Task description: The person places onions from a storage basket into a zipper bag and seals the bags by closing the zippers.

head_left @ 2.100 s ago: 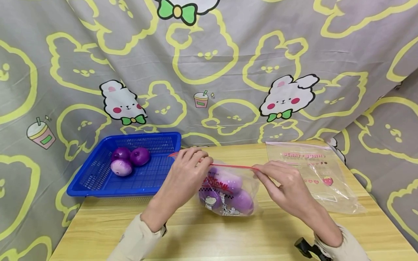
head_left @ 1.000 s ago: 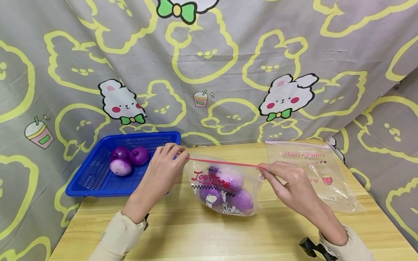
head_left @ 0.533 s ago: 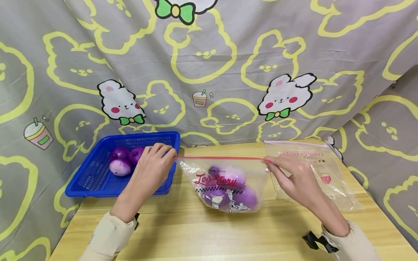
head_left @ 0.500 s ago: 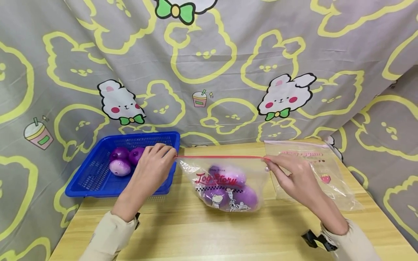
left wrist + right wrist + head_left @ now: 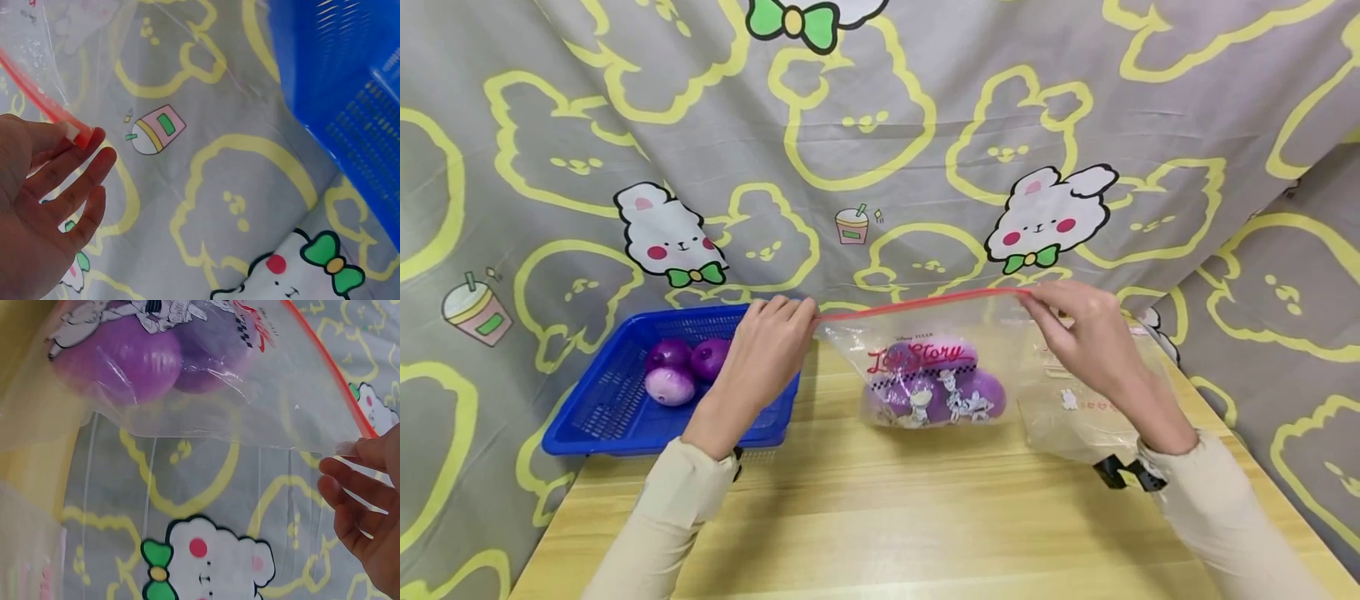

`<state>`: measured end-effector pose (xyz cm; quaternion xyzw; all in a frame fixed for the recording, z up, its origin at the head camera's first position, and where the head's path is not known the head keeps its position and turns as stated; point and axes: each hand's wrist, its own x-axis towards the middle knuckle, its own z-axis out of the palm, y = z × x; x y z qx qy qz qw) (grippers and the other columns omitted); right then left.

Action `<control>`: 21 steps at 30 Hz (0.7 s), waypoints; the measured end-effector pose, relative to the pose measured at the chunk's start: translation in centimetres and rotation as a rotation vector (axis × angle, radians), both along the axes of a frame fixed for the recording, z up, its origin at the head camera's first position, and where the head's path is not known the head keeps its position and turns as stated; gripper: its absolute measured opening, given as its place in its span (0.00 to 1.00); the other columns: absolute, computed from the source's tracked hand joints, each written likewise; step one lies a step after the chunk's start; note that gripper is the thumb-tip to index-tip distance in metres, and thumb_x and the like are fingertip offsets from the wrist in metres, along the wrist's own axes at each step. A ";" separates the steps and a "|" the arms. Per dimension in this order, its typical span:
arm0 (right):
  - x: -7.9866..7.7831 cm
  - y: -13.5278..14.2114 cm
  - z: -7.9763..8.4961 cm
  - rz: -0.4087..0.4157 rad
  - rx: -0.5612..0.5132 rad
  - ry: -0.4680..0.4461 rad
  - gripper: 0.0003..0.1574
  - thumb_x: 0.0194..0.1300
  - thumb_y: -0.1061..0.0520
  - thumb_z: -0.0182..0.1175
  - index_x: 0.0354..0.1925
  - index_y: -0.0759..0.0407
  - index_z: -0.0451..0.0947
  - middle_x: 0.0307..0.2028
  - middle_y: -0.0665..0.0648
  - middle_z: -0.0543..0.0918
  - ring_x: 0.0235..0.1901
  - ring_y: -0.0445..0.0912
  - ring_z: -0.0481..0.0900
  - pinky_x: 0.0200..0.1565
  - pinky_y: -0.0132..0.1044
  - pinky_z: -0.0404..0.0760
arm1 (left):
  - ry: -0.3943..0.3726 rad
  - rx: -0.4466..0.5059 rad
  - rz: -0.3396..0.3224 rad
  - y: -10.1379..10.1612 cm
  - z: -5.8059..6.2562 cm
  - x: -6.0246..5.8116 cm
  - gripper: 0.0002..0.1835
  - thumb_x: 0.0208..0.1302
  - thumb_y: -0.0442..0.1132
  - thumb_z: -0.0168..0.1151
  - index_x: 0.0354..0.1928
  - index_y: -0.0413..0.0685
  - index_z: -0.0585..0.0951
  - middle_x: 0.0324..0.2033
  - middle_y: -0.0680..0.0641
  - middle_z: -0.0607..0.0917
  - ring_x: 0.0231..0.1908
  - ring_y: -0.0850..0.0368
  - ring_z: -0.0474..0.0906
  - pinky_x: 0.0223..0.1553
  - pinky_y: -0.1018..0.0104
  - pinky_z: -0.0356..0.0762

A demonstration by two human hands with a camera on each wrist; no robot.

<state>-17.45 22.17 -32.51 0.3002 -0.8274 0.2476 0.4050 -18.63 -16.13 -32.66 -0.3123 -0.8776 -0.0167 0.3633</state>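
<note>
A clear zip bag (image 5: 917,367) with a red zip strip and a Toy Story print hangs stretched between both hands. Several purple onions (image 5: 125,362) lie inside it, partly behind the print. My left hand (image 5: 767,354) pinches the left end of the strip; in the left wrist view a small pale piece (image 5: 72,132) shows by the thumb there. At the other top corner, my right hand (image 5: 1086,342) pinches the bag between thumb and forefinger, its other fingers loosely curled. The strip runs straight and slopes up to the right.
A blue plastic basket (image 5: 617,425) at the left holds three purple onions (image 5: 670,386), partly behind the left hand. A second clear bag (image 5: 1075,425) with pink print lies flat on the wooden table (image 5: 880,517), under the right hand. A patterned grey curtain (image 5: 895,192) stands behind.
The left hand has slid leftward along the red strip to its end. Since then both hands have raised the bag upward and away, its right end higher; the onions have come up with it.
</note>
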 end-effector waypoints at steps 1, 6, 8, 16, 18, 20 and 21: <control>-0.4 0.3 0.3 -0.011 0.004 0.000 0.08 0.61 0.67 0.67 0.40 0.63 0.88 0.29 0.55 0.87 0.24 0.43 0.77 0.28 0.29 0.70 | 0.009 0.006 0.000 0.4 0.2 -0.5 0.09 0.71 0.34 0.58 0.31 0.42 0.72 0.23 0.45 0.79 0.30 0.46 0.76 0.32 0.55 0.69; -2.5 2.1 1.4 -0.090 0.036 0.022 0.08 0.65 0.64 0.65 0.42 0.62 0.88 0.23 0.55 0.81 0.20 0.43 0.69 0.26 0.31 0.63 | 0.027 0.023 0.008 2.5 0.8 -2.5 0.10 0.73 0.36 0.56 0.31 0.42 0.72 0.24 0.45 0.81 0.29 0.46 0.77 0.31 0.56 0.68; -3.4 3.0 1.9 -0.131 0.056 0.024 0.08 0.67 0.63 0.64 0.43 0.61 0.88 0.20 0.55 0.80 0.18 0.43 0.66 0.25 0.33 0.61 | 0.030 0.020 0.014 3.5 1.1 -3.2 0.10 0.74 0.36 0.55 0.32 0.42 0.72 0.24 0.46 0.81 0.29 0.46 0.77 0.30 0.57 0.66; -5.6 5.8 2.5 -0.221 0.059 0.063 0.11 0.69 0.61 0.61 0.45 0.63 0.87 0.17 0.58 0.79 0.14 0.45 0.64 0.21 0.40 0.61 | 0.032 0.031 0.051 7.1 2.2 -6.2 0.10 0.75 0.37 0.53 0.33 0.41 0.74 0.28 0.44 0.83 0.31 0.46 0.79 0.30 0.57 0.65; -6.1 6.3 2.6 -0.235 0.041 0.095 0.11 0.69 0.61 0.61 0.46 0.62 0.87 0.18 0.60 0.80 0.15 0.46 0.65 0.21 0.42 0.62 | 0.053 0.040 0.069 8.0 2.5 -6.7 0.09 0.75 0.37 0.53 0.35 0.41 0.75 0.29 0.44 0.84 0.31 0.45 0.80 0.32 0.56 0.66; -6.4 6.9 2.5 -0.248 0.008 0.142 0.11 0.69 0.61 0.61 0.46 0.62 0.87 0.20 0.61 0.82 0.15 0.49 0.68 0.21 0.46 0.64 | 0.080 0.065 0.071 9.0 2.5 -6.9 0.08 0.74 0.36 0.54 0.36 0.40 0.76 0.30 0.43 0.84 0.31 0.45 0.79 0.33 0.56 0.68; -6.4 7.2 2.2 -0.251 -0.013 0.167 0.11 0.69 0.61 0.61 0.45 0.61 0.87 0.21 0.62 0.83 0.16 0.51 0.69 0.22 0.47 0.65 | 0.096 0.073 0.068 9.4 2.2 -6.8 0.07 0.73 0.34 0.54 0.36 0.40 0.76 0.30 0.42 0.84 0.31 0.45 0.79 0.34 0.55 0.68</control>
